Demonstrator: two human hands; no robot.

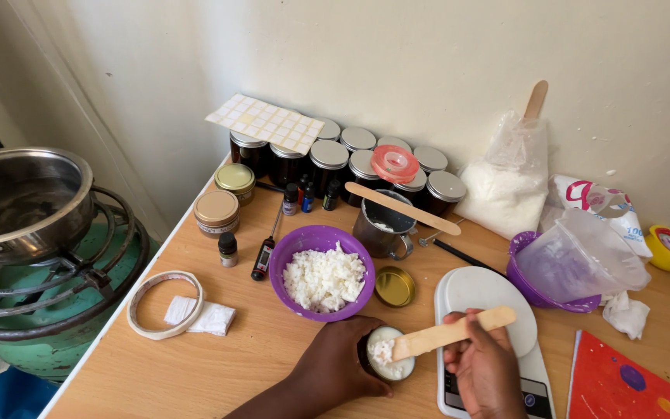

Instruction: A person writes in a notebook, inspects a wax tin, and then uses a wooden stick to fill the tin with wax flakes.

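My left hand point(333, 365) wraps around a small round tin point(388, 353) holding white wax flakes, near the front edge of the wooden table point(273, 365). My right hand point(486, 368) grips a flat wooden stick point(453, 331) whose tip rests in the tin's flakes. The right hand hovers over a white kitchen scale point(484, 299). Just behind the tin stands a purple bowl point(321, 271) heaped with white wax flakes. A gold lid point(394, 286) lies between the bowl and the scale.
A metal cup point(382, 226) with a wooden stick across it stands behind the bowl. Several dark lidded jars point(350, 159), small bottles, two gold tins, a thermometer, a bag of white flakes point(505, 186) and a purple jug point(568, 268) crowd the back. A pot on a gas burner point(21, 206) sits left.
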